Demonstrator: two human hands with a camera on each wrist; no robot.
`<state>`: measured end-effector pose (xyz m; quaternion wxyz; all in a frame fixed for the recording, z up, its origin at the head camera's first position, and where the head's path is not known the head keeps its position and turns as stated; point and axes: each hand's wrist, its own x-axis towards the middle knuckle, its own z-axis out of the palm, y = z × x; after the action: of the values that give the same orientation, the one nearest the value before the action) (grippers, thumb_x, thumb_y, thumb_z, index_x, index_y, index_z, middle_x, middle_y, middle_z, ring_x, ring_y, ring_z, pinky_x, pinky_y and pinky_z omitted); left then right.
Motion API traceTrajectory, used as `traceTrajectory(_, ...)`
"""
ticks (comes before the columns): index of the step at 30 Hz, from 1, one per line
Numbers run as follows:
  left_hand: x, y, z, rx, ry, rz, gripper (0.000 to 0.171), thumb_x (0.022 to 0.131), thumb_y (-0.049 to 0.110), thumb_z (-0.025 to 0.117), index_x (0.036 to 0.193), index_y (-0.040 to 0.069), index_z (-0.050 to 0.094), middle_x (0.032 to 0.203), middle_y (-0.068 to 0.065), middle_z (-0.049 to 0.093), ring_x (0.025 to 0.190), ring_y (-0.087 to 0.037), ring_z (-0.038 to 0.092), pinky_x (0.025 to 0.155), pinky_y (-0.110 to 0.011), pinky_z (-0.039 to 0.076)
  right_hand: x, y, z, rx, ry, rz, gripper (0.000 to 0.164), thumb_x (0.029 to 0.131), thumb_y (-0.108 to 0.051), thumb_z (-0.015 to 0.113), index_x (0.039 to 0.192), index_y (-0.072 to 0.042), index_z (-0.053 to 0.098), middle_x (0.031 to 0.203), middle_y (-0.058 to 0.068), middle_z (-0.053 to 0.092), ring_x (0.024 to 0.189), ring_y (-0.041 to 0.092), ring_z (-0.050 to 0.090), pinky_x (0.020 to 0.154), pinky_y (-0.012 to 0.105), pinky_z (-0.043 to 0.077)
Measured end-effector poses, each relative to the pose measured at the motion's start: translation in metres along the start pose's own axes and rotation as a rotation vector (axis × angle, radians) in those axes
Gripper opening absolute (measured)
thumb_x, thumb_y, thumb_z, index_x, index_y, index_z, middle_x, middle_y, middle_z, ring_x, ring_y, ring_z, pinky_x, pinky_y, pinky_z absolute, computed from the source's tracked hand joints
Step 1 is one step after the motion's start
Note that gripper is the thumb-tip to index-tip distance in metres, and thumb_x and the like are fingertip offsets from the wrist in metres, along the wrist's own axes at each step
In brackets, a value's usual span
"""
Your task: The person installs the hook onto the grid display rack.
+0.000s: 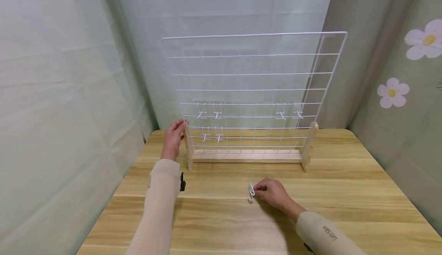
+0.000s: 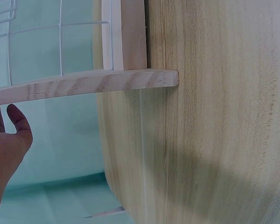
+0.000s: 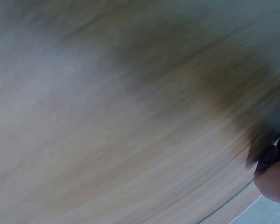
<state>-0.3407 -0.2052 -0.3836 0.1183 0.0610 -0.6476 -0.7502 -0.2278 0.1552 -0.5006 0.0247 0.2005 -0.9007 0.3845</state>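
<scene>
A white wire grid rack [image 1: 255,89] stands upright in a wooden base on the table. My left hand [image 1: 172,138] holds the top end of its left wooden upright [image 1: 188,149]. In the left wrist view, the thumb of the left hand [image 2: 11,149] is bent close to that upright's edge. Low over the front of the table, my right hand [image 1: 272,193] pinches a white wire hook [image 1: 251,193] between thumb and fingers. The right wrist view is blurred, with only part of the right hand [image 3: 273,179] at its edge.
Several white hooks hang on the lower bars, among them a left one [image 1: 217,114] and a right one [image 1: 281,115]. The wooden base bar [image 1: 246,158] runs along the bottom. Pale curtains [image 1: 69,94] surround the wooden table [image 1: 214,224].
</scene>
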Motion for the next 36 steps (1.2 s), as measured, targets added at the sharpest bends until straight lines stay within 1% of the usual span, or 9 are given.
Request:
traceTrajectory(5,0.0,-0.001,0.0,0.009,0.009,0.014,0.026,0.098,0.03,0.064,0.117,0.012,0.063,0.119,0.001,0.059,0.116,-0.017,0.049,0.108,-0.041,0.037,0.002,-0.005,0.0,0.047,0.019,0.071,0.004,0.082,-0.015,0.08,0.084,-0.013,0.077,0.087,-0.005,0.069,0.079,0.01,0.057,0.068,0.027,0.047)
traceTrajectory(10,0.0,-0.002,0.0,0.012,0.008,0.015,0.025,0.098,0.031,0.064,0.115,0.013,0.063,0.119,0.001,0.059,0.116,-0.016,0.049,0.108,-0.042,0.037,0.005,-0.009,0.0,0.079,0.066,0.123,0.005,0.081,-0.014,0.081,0.085,-0.012,0.078,0.087,-0.003,0.071,0.076,0.009,0.057,0.065,0.025,0.047)
traceTrajectory(13,0.001,-0.003,0.0,0.013,0.01,0.014,0.025,0.098,0.031,0.064,0.116,0.013,0.063,0.121,0.0,0.058,0.116,-0.017,0.049,0.108,-0.041,0.037,0.007,-0.011,0.0,0.093,0.103,0.146,0.005,0.082,-0.012,0.079,0.087,-0.01,0.078,0.084,-0.002,0.072,0.069,0.008,0.056,0.062,0.025,0.046)
traceTrajectory(16,0.001,-0.003,0.0,0.019,0.013,0.008,0.029,0.098,0.031,0.063,0.12,0.012,0.062,0.123,-0.001,0.058,0.118,-0.017,0.049,0.108,-0.041,0.037,0.008,-0.013,0.001,0.119,0.139,0.182,0.003,0.085,-0.01,0.077,0.088,-0.009,0.078,0.084,0.0,0.073,0.064,0.009,0.056,0.059,0.027,0.046)
traceTrajectory(19,0.0,-0.003,-0.001,0.025,0.012,0.008,0.034,0.099,0.032,0.063,0.124,0.009,0.061,0.125,-0.002,0.058,0.12,-0.018,0.048,0.109,-0.04,0.037,0.01,-0.013,0.001,0.129,0.184,0.224,0.004,0.086,-0.013,0.076,0.088,-0.01,0.078,0.086,0.0,0.073,0.07,0.011,0.059,0.063,0.028,0.047)
traceTrajectory(23,0.0,-0.003,-0.001,0.024,0.01,0.011,0.033,0.099,0.032,0.063,0.123,0.01,0.062,0.125,-0.001,0.058,0.119,-0.018,0.048,0.109,-0.04,0.037,0.012,-0.012,0.0,0.105,0.249,0.258,0.006,0.087,-0.017,0.076,0.089,-0.012,0.079,0.089,0.0,0.074,0.083,0.015,0.064,0.074,0.034,0.05)
traceTrajectory(26,0.001,-0.003,-0.001,0.018,0.01,0.016,0.027,0.099,0.031,0.063,0.119,0.013,0.062,0.123,0.0,0.058,0.118,-0.017,0.049,0.108,-0.041,0.037,0.013,-0.011,-0.002,0.074,0.288,0.274,0.009,0.088,-0.02,0.076,0.091,-0.011,0.079,0.089,0.0,0.074,0.085,0.017,0.066,0.077,0.038,0.051)
traceTrajectory(32,0.002,-0.003,-0.001,0.015,0.009,0.007,0.022,0.099,0.03,0.063,0.115,0.015,0.063,0.121,0.001,0.059,0.116,-0.016,0.049,0.108,-0.04,0.037,0.012,-0.012,-0.007,0.016,0.369,0.288,0.012,0.089,-0.02,0.073,0.093,-0.009,0.079,0.088,0.002,0.074,0.082,0.02,0.067,0.074,0.04,0.051)
traceTrajectory(36,-0.002,0.003,0.0,0.003,0.001,-0.021,0.023,0.099,0.027,0.062,0.117,0.012,0.062,0.12,0.001,0.059,0.117,-0.017,0.048,0.109,-0.041,0.036,0.011,-0.011,-0.01,-0.021,0.438,0.306,0.014,0.089,-0.02,0.071,0.092,-0.009,0.078,0.088,0.005,0.075,0.082,0.025,0.069,0.073,0.042,0.051)
